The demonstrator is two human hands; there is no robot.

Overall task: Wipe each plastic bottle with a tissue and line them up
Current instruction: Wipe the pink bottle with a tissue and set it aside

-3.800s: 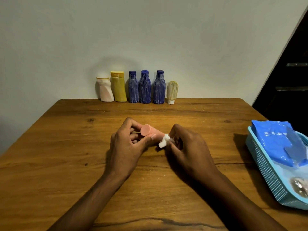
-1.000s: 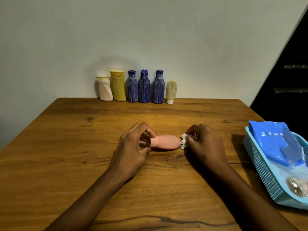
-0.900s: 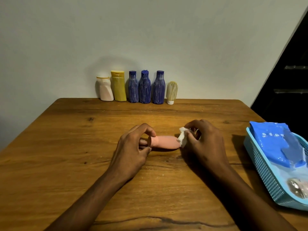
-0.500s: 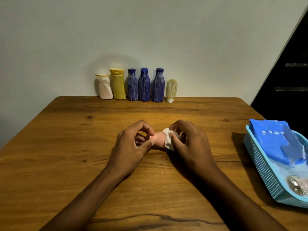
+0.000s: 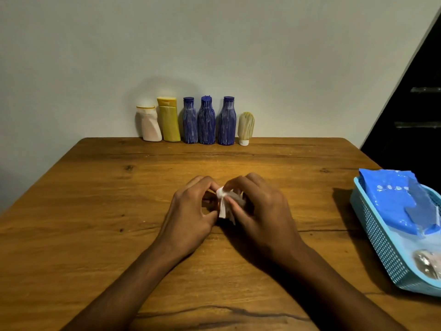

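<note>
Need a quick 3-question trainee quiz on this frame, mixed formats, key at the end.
1. How many bottles stand in the row along the wall?
2. True or false: the white tissue lies flat on the table, untouched.
3. The blue packet sits: A) beside the yellow bottle B) in the light blue basket C) under the left hand

Key
1. Six: one white, one yellow, three blue, one small cream.
2. False: the right hand pinches it between both hands.
3. B

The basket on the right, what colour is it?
The basket is light blue, with small holes all over its wall. The head view shows it.
</note>
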